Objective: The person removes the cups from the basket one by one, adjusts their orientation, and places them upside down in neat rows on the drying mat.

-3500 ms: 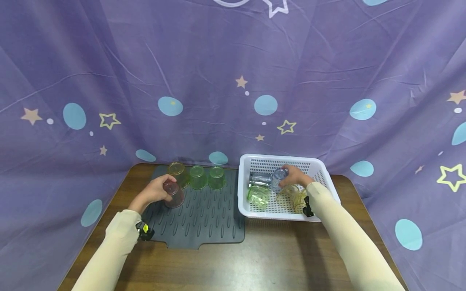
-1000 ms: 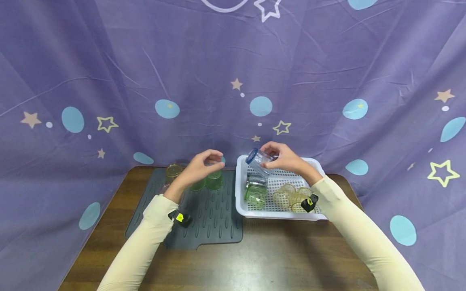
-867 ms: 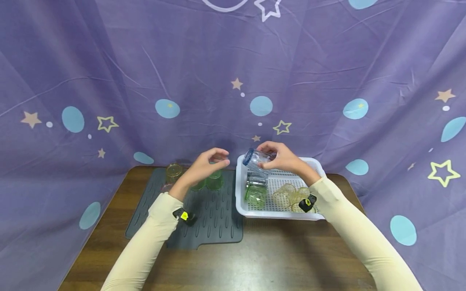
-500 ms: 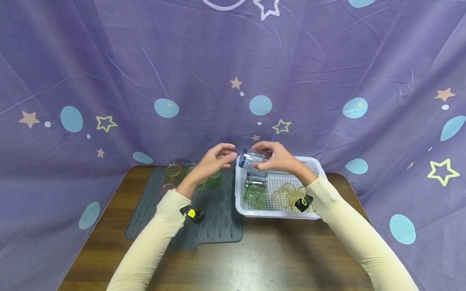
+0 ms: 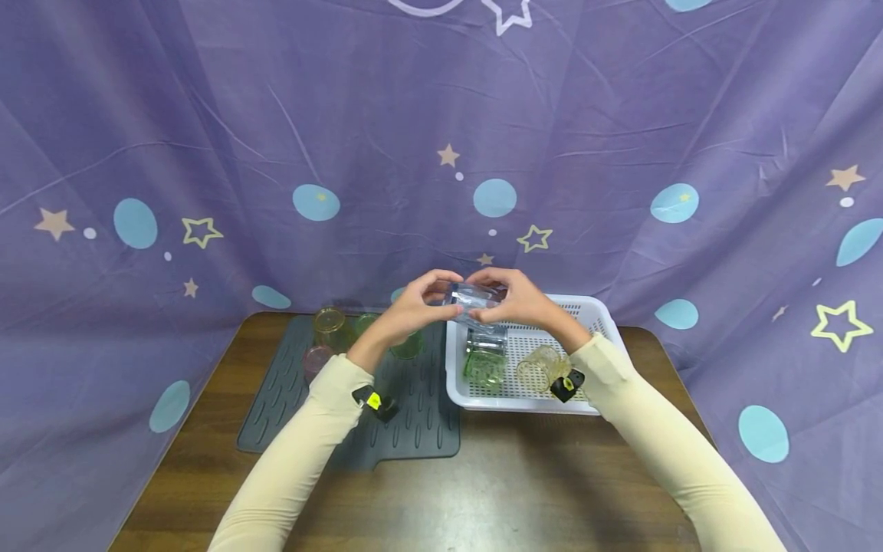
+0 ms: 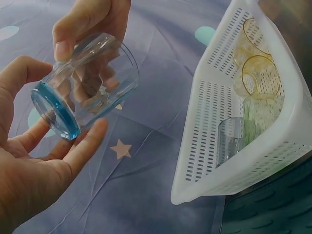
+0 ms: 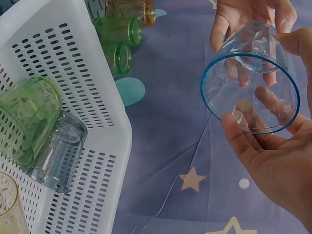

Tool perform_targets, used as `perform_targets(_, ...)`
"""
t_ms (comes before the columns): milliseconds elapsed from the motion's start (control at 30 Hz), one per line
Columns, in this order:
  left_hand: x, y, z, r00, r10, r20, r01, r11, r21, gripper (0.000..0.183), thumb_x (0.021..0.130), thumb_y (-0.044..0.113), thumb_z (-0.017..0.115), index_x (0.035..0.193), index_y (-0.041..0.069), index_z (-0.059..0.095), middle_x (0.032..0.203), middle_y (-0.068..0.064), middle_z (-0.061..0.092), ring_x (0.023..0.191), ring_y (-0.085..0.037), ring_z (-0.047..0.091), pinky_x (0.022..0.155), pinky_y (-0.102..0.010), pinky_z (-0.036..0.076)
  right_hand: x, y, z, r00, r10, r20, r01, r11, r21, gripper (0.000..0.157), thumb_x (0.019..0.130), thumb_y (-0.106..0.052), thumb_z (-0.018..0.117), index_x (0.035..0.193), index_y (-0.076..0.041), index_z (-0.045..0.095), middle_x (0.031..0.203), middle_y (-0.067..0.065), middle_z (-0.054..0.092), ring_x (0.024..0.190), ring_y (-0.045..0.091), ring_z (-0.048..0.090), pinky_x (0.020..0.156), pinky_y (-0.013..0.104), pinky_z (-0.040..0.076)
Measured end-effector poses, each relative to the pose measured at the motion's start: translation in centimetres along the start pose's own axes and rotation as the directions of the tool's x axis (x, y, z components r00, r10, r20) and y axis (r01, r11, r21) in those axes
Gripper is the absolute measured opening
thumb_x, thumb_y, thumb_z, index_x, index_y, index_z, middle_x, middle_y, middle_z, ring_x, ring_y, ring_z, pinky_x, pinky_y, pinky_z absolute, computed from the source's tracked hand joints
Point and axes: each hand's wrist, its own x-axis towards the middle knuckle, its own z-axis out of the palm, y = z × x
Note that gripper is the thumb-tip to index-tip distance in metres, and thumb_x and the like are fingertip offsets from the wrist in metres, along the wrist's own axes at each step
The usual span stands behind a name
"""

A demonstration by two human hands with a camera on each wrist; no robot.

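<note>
A clear blue-tinted drinking glass (image 5: 471,297) is held on its side in the air, over the left end of the white basket (image 5: 451,387). My right hand (image 5: 522,305) grips it round the body toward its blue-rimmed mouth (image 7: 207,105). The left hand (image 5: 412,308) has its thumb and fingers curled about the thick blue base (image 6: 61,113). Inside the basket lie another blue-grey glass (image 5: 493,341), a green glass (image 5: 485,371) and yellowish glasses (image 5: 540,368).
Left of the basket lies a dark grey drying mat (image 5: 414,438). Upside down on it stand an amber glass (image 5: 331,326), a pink glass (image 5: 316,360) partly behind the left arm, and green glasses (image 5: 408,346). A purple curtain (image 5: 386,138) hangs behind the wooden table (image 5: 497,491).
My left hand set the pink glass on the mat, then moved right to the blue glass's base. The right hand lifted that glass from the basket, tipped it sideways and brought it left.
</note>
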Motion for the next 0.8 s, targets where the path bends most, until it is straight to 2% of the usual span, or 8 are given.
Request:
perform_targets(233, 0.0, -0.2, 0.1, 0.999, 0.01, -0.04, -0.012, 0.999, -0.044, 0.048, 0.09, 0.011, 0.074, 0.134, 0.011, 0.057, 0.139, -0.016, 0.052, 0.125, -0.034, 0.054, 0.092, -0.041, 0.056, 1.2, 3.3, 0.5, 1.0, -0.012, 0.0, 0.012, 1.0, -0.001, 0.055, 0.081, -0.01, 0.078, 0.132, 0.001, 0.063, 0.125, 0.022, 0.069, 0.101, 0.037, 0.067, 0.083, 0.04, 0.055)
perform_targets(433, 0.0, -0.3, 0.0, 0.998, 0.007, -0.067, -0.01, 0.999, -0.034, 0.047, 0.089, 0.01, 0.075, 0.133, 0.011, 0.058, 0.139, -0.015, 0.053, 0.124, -0.034, 0.054, 0.09, -0.039, 0.057, 1.3, 3.8, 0.4, 0.999, -0.026, 0.02, 0.026, 1.0, 0.012, 0.056, 0.083, -0.019, 0.08, 0.136, -0.009, 0.063, 0.13, 0.014, 0.068, 0.114, 0.029, 0.066, 0.094, 0.048, 0.054)
perform_targets(800, -0.3, -0.3, -0.7, 0.995, -0.004, -0.102, 0.005, 1.0, 0.003, 0.049, 0.089, 0.012, 0.075, 0.135, 0.007, 0.058, 0.136, -0.014, 0.054, 0.124, -0.034, 0.053, 0.09, -0.044, 0.057, 1.2, 4.3, -0.1, 0.999, -0.007, 0.04, 0.007, 1.0, -0.014, 0.062, 0.084, -0.023, 0.079, 0.141, -0.013, 0.058, 0.137, 0.012, 0.063, 0.123, 0.03, 0.061, 0.103, 0.053, 0.05)
